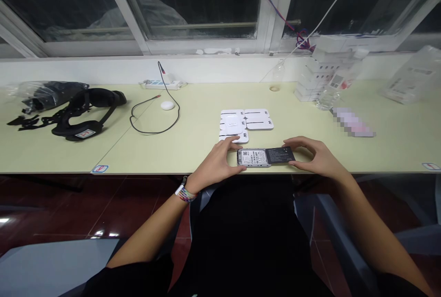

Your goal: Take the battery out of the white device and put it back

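Note:
Near the table's front edge lies a small device [253, 157] with a silver frame and a white printed label. A flat black battery [280, 155] adjoins its right side. My left hand [220, 161] is at the device's left end, its thumb on the lower left corner and its fingers curved over the upper left. My right hand [315, 155] grips the right end of the black battery between thumb and fingers. Just behind the device, several white cards [260, 119] marked with a W lie together, and a white rounded piece [233, 123] rests on the left ones.
At the left are a black headset [81, 127], a looped black cable [151, 132], a white round object [167, 105] and a power strip [161, 84]. At the back right stand white boxes [312, 78], a clear bottle [330, 94] and a blurred phone-like item [354, 122].

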Motion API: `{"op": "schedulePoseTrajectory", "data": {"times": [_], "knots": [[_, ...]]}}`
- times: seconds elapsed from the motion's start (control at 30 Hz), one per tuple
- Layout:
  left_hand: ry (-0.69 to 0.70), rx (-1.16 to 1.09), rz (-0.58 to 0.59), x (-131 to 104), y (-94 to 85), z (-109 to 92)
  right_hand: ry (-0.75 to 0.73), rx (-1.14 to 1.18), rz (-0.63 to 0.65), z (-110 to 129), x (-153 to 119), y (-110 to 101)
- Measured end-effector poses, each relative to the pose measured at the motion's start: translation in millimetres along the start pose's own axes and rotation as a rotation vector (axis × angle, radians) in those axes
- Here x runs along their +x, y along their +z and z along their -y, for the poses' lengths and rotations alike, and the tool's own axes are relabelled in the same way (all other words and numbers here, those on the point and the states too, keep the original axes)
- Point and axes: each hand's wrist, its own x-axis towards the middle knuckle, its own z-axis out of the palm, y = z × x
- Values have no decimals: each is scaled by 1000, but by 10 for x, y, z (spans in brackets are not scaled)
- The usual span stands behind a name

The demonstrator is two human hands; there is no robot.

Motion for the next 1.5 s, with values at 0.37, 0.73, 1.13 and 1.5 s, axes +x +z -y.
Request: {"op": "schedulePoseTrajectory", "data": {"times": [0.37,0.73,1.13,1.5], "knots": [[7,6,-5,-2,6,5,-5,-5,-8,-4,4,5],[14,9,-3,-2,6,0,6,-14,-9,13,1,1],[23,10,-5,-1,5,-12,-77,271,-50,20,94,87],[28,6,-8,-13,-2,-12,-106,230,76,404,515,190]]}}
